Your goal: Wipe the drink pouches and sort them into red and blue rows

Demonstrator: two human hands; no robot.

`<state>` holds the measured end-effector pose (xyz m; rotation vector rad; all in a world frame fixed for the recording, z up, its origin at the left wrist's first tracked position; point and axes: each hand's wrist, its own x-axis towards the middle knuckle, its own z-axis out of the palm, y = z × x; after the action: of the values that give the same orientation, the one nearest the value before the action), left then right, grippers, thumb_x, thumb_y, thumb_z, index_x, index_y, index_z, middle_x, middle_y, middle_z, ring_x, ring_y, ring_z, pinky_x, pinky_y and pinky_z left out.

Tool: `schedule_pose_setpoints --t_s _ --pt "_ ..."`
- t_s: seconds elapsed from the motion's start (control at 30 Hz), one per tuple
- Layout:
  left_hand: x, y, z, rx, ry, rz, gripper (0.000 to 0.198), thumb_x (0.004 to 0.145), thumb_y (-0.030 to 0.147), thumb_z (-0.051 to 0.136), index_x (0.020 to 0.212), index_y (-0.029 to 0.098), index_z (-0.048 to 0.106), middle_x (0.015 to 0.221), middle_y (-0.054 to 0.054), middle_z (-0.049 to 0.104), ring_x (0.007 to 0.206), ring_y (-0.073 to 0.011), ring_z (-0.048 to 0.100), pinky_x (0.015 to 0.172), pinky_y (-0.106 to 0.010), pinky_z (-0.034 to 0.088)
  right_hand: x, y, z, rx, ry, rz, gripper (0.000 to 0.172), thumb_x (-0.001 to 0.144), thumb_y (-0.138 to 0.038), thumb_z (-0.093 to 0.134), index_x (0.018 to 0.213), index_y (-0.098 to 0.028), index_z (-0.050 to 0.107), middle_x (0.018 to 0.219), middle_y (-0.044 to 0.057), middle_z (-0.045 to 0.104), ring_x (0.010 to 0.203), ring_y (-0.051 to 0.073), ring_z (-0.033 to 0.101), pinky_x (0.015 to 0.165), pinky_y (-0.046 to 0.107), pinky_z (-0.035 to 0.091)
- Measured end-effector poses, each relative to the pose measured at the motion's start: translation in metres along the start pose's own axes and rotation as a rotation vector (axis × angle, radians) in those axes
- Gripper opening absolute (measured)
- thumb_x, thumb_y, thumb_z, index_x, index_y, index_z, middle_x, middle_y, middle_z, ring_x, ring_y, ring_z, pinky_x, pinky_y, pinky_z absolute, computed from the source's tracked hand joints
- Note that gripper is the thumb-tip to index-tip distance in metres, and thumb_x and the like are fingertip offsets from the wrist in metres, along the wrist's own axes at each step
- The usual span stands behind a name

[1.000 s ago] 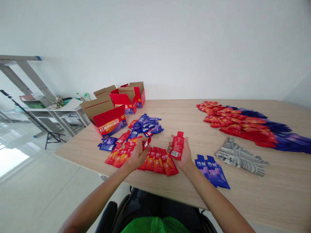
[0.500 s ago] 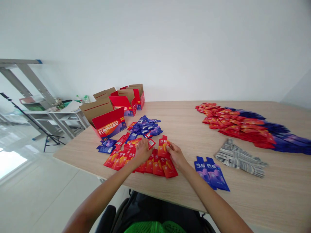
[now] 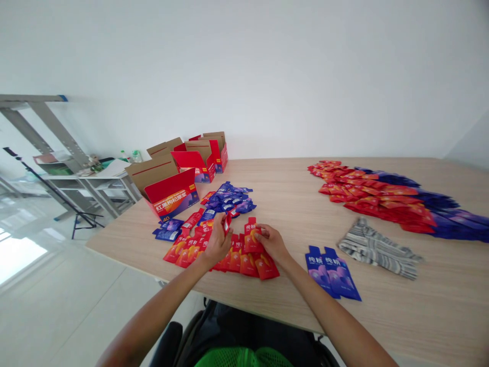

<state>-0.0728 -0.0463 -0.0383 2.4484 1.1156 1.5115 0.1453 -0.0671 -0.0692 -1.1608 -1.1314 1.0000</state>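
Right hand (image 3: 272,242): fingers closed on the edge of a red pouch (image 3: 250,235), printed front up, held over the right end of the red row (image 3: 247,264). Whether it touches the row: cannot tell. Left hand (image 3: 217,244): fingers pinch a second pouch (image 3: 227,223), red, tilted, seen nearly edge-on.

Just under the hands, the row of red pouches lies fanned and overlapping along the near edge of the table (image 3: 284,199); the left arm hides part of it. To the right, apart from it, a blue pair (image 3: 333,274) overlaps the same way.

Beyond the left hand, a loose heap (image 3: 228,198), mostly blue with some red, lies in disorder. Farther right, a large bank (image 3: 376,191) of red and blue pouches in overlapping layers; striped cloth (image 3: 376,250) near it.

Boxes (image 3: 171,196) at far left stand with flaps up; contents not visible.

Progress, as judged: partway. Arranged: the bank, the red row, only two in the blue pair. Left over: both held pouches and the heap.
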Motion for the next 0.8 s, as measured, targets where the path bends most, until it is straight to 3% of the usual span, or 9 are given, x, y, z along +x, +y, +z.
schedule_pose_setpoints --t_s 0.1,0.3,0.47,0.53,0.63,0.73,0.8 --pt "-0.02 0.004 -0.008 0.042 -0.004 0.265 0.057 0.097 0.02 0.045 0.15 0.014 0.027 0.127 -0.021 0.056 0.12 -0.0289 0.057 0.097 -0.047 0.052 -0.001 0.001 0.001 -0.153 0.034 -0.063 0.024 0.066 -0.035 0.078 0.088 -0.025 0.074 0.07 -0.002 0.071 0.066 0.019 0.062 0.065 0.031 0.05" --pt "-0.049 0.026 0.006 0.161 0.004 0.537 0.054 0.097 0.02 0.043 0.149 0.008 0.034 0.115 -0.022 0.068 0.116 -0.0303 0.062 0.094 -0.05 0.054 0.001 0.005 -0.001 -0.389 0.08 -0.129 0.014 0.069 -0.034 0.079 0.078 -0.025 0.073 0.076 0.002 0.069 0.068 0.018 0.058 0.073 0.033 0.048" --pt "-0.053 0.042 0.011 0.223 0.055 0.577 0.043 0.096 0.013 0.051 0.138 0.017 0.047 0.112 -0.014 0.074 0.113 -0.0236 0.066 0.102 -0.047 0.051 -0.008 -0.012 -0.003 -0.379 0.11 -0.214 0.018 0.073 -0.043 0.079 0.074 -0.026 0.073 0.08 0.004 0.065 0.078 0.022 0.056 0.086 0.038 0.047" --pt "-0.054 0.045 0.01 0.242 0.071 0.573 0.04 0.094 0.014 0.055 0.134 0.016 0.051 0.112 -0.014 0.075 0.113 -0.0237 0.066 0.104 -0.046 0.05 -0.02 -0.026 -0.002 -0.287 0.041 -0.278 0.024 0.079 -0.051 0.074 0.075 -0.027 0.073 0.08 0.005 0.065 0.081 0.023 0.056 0.088 0.039 0.048" --pt "-0.057 0.045 0.007 0.289 0.102 0.587 0.033 0.094 0.015 0.058 0.127 0.015 0.057 0.114 -0.013 0.075 0.115 -0.0236 0.065 0.106 -0.045 0.047 -0.04 -0.043 0.002 -0.125 -0.219 -0.297 0.045 0.086 -0.069 0.059 0.086 -0.027 0.076 0.087 0.007 0.068 0.087 0.025 0.06 0.09 0.041 0.049" --pt "-0.063 0.042 0.008 0.3 0.099 0.6 0.031 0.093 0.018 0.061 0.124 0.023 0.058 0.117 -0.008 0.075 0.118 -0.0214 0.063 0.108 -0.044 0.046 -0.055 -0.048 0.01 0.09 -0.402 -0.194 0.068 0.078 -0.084 0.054 0.106 -0.026 0.076 0.105 0.01 0.071 0.104 0.03 0.063 0.097 0.044 0.049" --pt "-0.068 0.039 0.009 0.295 0.124 0.587 0.035 0.091 0.022 0.066 0.123 0.029 0.057 0.117 -0.003 0.074 0.116 -0.0206 0.063 0.108 -0.044 0.047 -0.061 -0.045 0.015 0.179 -0.468 -0.126 0.074 0.071 -0.086 0.06 0.115 -0.029 0.074 0.116 0.01 0.07 0.118 0.033 0.06 0.104 0.046 0.046"
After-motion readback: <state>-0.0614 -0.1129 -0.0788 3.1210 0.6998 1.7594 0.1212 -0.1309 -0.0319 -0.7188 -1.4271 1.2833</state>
